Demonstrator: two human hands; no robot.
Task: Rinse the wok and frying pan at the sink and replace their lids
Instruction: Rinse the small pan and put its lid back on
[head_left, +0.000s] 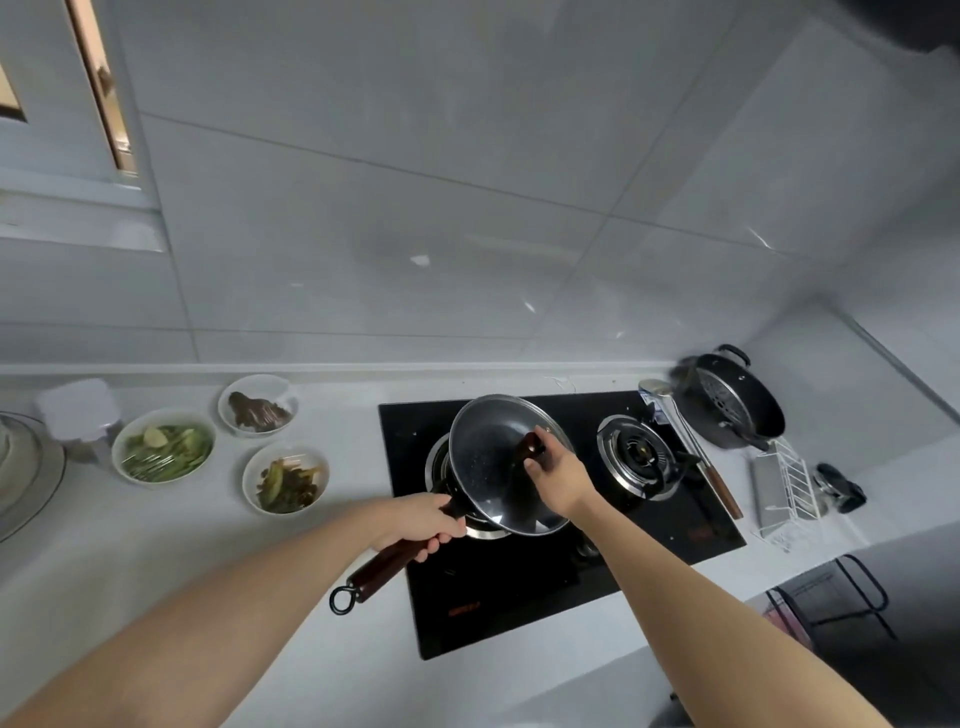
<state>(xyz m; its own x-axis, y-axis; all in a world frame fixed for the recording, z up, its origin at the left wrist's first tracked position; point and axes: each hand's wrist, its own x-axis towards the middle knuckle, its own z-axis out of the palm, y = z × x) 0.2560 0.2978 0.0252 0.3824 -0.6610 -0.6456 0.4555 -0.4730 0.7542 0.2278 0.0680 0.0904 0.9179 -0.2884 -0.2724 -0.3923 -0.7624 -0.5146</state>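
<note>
On the left burner of the black gas hob (519, 613) sits a dark pan, mostly hidden under a round glass lid (493, 462). My left hand (421, 522) grips the pan's brown wooden handle (374, 569), which ends in a metal ring. My right hand (553, 467) holds the lid's dark knob, and the lid is tilted toward me over the pan. A black wok (737, 405) with a steamer rack inside leans in the back right corner.
Three white bowls of food (163, 446) (258, 405) (286, 477) stand on the counter left of the hob. A ladle (691, 441) lies beside the right burner (638, 451). A white wire rack (784, 488) stands at the right, a lidded container (78, 410) at the far left.
</note>
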